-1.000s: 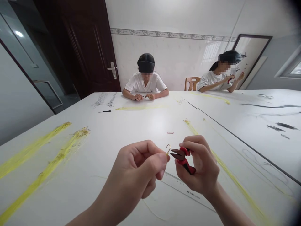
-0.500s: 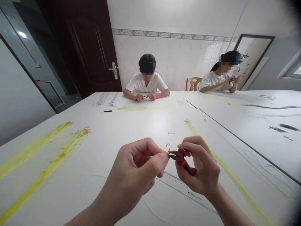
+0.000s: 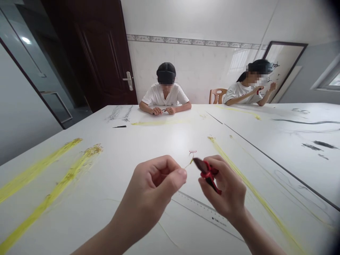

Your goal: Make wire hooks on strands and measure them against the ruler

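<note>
My left hand (image 3: 154, 189) is closed in a pinch on a thin gold wire (image 3: 188, 163) that sticks out to the right of my thumb and forefinger. My right hand (image 3: 225, 189) is wrapped round small red-handled pliers (image 3: 206, 170); their dark jaws point up and left and meet the tip of the wire. Both hands hover above the white table (image 3: 148, 141). A clear ruler (image 3: 204, 211) lies on the table under my hands.
Long strips of yellow wire pieces (image 3: 61, 180) lie at the left, and another strip (image 3: 239, 177) runs at the right. A small pink clip (image 3: 192, 152) lies beyond my hands. Two people sit at the far side, their own hands busy. Dark wires (image 3: 318, 144) lie at the right.
The pliers have swung upward and closed on the wire's tip, and the hooked end seen earlier no longer shows. My left hand stays in its pinch, slightly raised.
</note>
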`<action>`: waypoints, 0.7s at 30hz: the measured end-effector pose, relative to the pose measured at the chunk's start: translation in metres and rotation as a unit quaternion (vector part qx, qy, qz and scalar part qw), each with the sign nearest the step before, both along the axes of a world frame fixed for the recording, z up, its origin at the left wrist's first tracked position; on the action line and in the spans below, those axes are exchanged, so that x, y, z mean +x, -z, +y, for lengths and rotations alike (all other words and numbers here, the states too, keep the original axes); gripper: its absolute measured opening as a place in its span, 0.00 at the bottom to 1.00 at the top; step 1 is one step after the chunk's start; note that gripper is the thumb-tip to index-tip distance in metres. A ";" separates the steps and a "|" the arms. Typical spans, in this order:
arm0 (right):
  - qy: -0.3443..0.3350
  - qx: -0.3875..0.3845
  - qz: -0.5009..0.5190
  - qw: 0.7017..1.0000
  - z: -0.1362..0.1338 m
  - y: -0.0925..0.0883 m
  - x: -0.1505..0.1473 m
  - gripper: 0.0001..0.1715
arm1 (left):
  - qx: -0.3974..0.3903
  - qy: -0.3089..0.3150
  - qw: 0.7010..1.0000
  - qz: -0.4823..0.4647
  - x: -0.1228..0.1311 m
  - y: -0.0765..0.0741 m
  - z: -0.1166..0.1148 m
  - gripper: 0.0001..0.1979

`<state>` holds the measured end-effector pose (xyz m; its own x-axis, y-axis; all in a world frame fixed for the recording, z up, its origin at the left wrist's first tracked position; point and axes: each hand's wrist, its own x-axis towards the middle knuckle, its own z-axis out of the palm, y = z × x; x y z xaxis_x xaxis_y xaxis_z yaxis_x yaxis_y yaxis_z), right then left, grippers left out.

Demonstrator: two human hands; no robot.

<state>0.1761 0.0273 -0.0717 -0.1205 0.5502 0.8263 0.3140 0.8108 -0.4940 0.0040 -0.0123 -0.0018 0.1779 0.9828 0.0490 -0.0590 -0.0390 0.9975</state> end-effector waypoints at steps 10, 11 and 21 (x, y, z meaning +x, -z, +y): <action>-0.072 -0.085 -0.023 0.994 -0.008 0.006 -0.011 0.15 | 0.346 -0.033 0.921 -0.175 -0.002 0.015 -0.011 0.14; -0.083 -0.093 -0.022 0.992 -0.010 0.007 -0.014 0.15 | 0.343 -0.039 0.917 -0.202 0.000 0.014 -0.012 0.15; -0.090 -0.120 -0.011 0.989 -0.018 0.010 -0.022 0.12 | 0.346 -0.080 0.918 -0.179 0.003 0.017 -0.013 0.13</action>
